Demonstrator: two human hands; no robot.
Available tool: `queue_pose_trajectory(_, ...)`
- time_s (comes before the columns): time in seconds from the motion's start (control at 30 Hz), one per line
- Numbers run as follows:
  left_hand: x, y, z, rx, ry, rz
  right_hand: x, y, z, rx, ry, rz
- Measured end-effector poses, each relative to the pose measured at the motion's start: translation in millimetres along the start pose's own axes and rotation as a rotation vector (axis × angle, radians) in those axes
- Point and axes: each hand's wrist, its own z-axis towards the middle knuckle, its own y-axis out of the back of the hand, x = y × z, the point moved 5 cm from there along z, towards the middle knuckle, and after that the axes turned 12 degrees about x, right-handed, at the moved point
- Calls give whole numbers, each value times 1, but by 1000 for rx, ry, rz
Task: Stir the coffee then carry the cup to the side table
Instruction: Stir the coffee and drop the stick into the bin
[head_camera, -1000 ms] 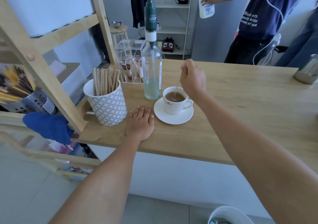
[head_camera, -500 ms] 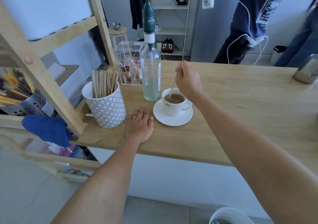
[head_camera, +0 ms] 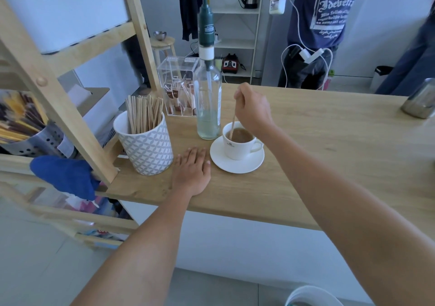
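A white cup (head_camera: 237, 149) of milky coffee stands on a white saucer (head_camera: 235, 165) on the wooden counter (head_camera: 329, 152). My right hand (head_camera: 253, 109) is above the cup, pinching a thin wooden stir stick (head_camera: 233, 126) whose lower end dips into the coffee at the cup's left side. My left hand (head_camera: 191, 170) lies flat, palm down, on the counter just left of the saucer, fingers together, holding nothing.
A tall glass bottle (head_camera: 208, 108) stands right behind the cup. A patterned pot of wooden sticks (head_camera: 146, 144) and a clear sachet box (head_camera: 179, 86) sit to the left by a wooden rack (head_camera: 70, 108). A metal jug (head_camera: 420, 101) is far right. A person (head_camera: 315, 30) stands behind the counter.
My right hand has swung the stick from the cup's middle toward its left side, the stick now steeper. My left hand has stayed flat. The person behind has shifted and turned.
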Motion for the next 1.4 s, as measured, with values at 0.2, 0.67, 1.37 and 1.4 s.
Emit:
queue_pose_trajectory(0.2,1,0,0,-7,0,-12,-19,14,-1,-32,-7,-78)
queue_pose_trajectory(0.67,1,0,0,7,-2,-18,-21,15,-4,-36,5,-22)
queue_pose_trajectory(1.37,1,0,1,22,12,15,-88,32,-32,-403,-417,568)
queue_pose_trajectory(1.4,1,1,1,18,14,16,-100,28,-37,-443,-512,686)
